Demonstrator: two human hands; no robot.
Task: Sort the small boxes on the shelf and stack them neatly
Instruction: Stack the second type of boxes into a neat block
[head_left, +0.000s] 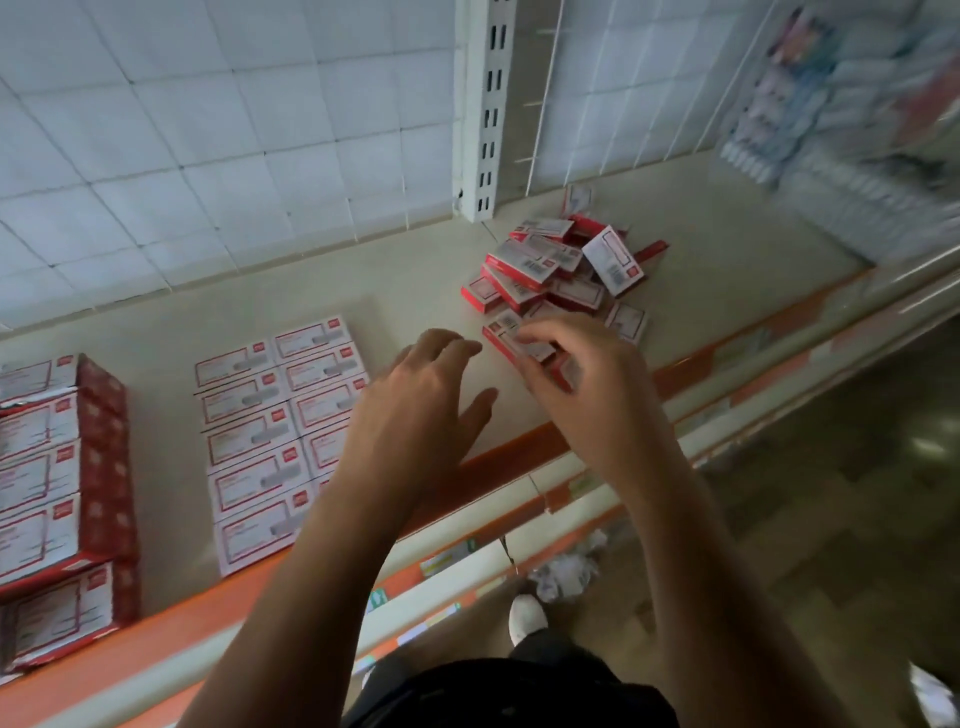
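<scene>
Two hands: both over the shelf (156, 332).
Right hand (587, 384): fingers curled, pinching one small box (519, 345) (centre frame).
Left hand (421, 395): spread wide, holding nothing.
Loose pile (561, 270): just above.
Neat rows (280, 415): centre left.

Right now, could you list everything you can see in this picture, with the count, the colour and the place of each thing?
loose boxes: jumbled pile, count unclear, red and white, back right of the shelf.
flat boxes: two neat columns, partly hidden by the arm, white with red borders, centre left.
stacked boxes: taller stack, red and white, far left.
shelf: one, cream with an orange front edge.
blurred packages: pale, upper right, too blurred to name.
shoe: one, white, on the floor.
left hand: open, empty, over the shelf.
right hand: grasping a small box at the pile's near edge.
</scene>
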